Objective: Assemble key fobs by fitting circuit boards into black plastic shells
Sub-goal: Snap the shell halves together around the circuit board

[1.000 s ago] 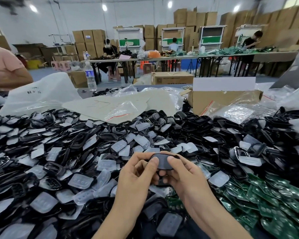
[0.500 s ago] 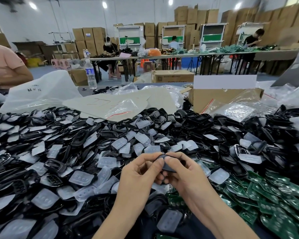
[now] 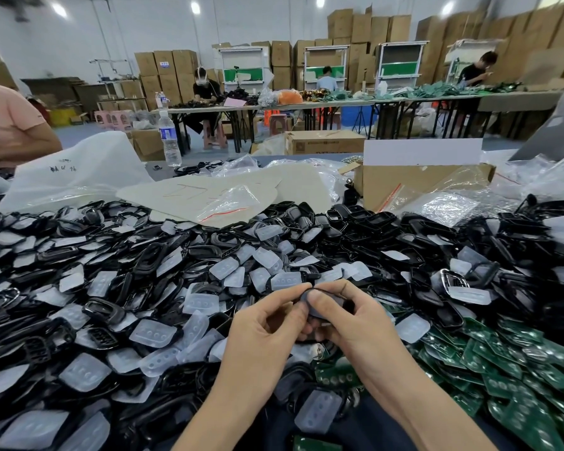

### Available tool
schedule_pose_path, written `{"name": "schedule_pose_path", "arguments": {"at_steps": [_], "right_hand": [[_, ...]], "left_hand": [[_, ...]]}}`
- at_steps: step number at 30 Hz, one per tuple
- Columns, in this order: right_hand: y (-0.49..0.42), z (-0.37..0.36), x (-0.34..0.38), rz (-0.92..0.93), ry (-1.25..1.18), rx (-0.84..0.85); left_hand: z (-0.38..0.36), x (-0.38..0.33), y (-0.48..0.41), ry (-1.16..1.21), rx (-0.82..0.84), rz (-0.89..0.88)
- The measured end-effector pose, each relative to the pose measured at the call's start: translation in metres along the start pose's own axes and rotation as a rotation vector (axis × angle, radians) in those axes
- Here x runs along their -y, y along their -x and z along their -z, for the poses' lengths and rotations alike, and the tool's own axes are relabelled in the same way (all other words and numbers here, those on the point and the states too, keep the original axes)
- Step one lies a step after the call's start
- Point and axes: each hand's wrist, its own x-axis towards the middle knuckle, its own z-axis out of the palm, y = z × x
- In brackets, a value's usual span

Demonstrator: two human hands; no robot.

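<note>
Pinching smooth, rounded black shell (image 3: 317,312)

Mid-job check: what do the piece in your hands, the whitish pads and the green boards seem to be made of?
Held piece, pinched by left hand and right hand: dark grey, matte, probably moulded plastic; fingers hide most. Whitish pads: translucent, with button bumps, likely silicone rubber. Green boards: flat, glossy green with round metallic contacts, apparently circuit-board laminate.
</note>
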Motion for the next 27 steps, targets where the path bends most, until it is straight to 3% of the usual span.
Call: {"name": "schedule_pose_path", "arguments": {"at_steps": [6, 12, 18, 21, 24, 27], "right_hand": [[-0.0011, 0.0016, 0.0021, -0.022, -0.029, 0.044], [0.0011, 0.0057, 0.0052, -0.067, -0.004, 0.075], [0.0016, 0.0016, 0.0093, -0.055, -0.009, 0.065], [-0.0013, 0.0025, 0.0084, -0.054, -0.039, -0.042], [-0.0014, 0.0038, 0.0078, -0.044, -0.053, -0.07], [-0.0023, 0.004, 0.0079, -0.031, -0.059, -0.098]], "left_hand": [[0.0004, 0.0021, 0.0004, -0.023, -0.009, -0.018], [0.0042, 0.0042, 0.0027, -0.237, 0.088, -0.086], [0.0044, 0.0024, 0.0044, -0.313, 0.076, -0.138], [0.0063, 0.0016, 0.0062, -0.539, 0.001, -0.293], [0.008, 0.003, 0.009, -0.805, 0.052, -0.49], [0.0098, 0.0022, 0.0097, -0.959, 0.086, -0.574]]}}
